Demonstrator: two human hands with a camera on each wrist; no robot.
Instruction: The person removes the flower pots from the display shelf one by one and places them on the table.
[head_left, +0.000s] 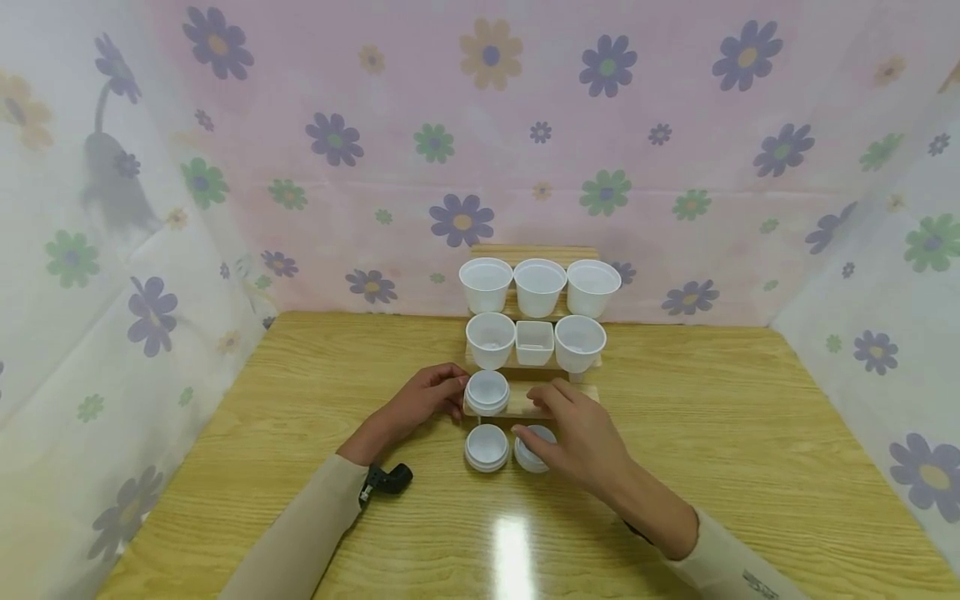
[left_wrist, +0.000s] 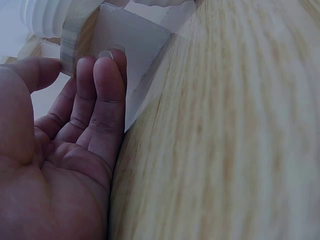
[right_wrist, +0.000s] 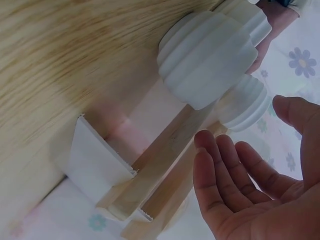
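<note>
A tiered wooden stand point(head_left: 519, 403) with white end supports holds white pots. On its lowest shelf, at the left, sits a ribbed white pot point(head_left: 487, 390). My left hand point(head_left: 420, 402) is at that shelf's left end. In the left wrist view its thumb touches the wooden plank end point(left_wrist: 75, 47), with the fingers lightly bent beside the white side panel point(left_wrist: 135, 47). Two more ribbed pots, a left one point(head_left: 486, 450) and a right one point(head_left: 527, 460), stand on the table in front. Over the right pot my right hand point(head_left: 585, 437) hovers, fingers apart and holding nothing.
Three round pots point(head_left: 540, 287) line the top shelf. On the middle shelf a square pot point(head_left: 534, 343) stands between two round ones. A flowered cloth point(head_left: 390, 183) hangs behind and at both sides of the wooden table point(head_left: 720, 433).
</note>
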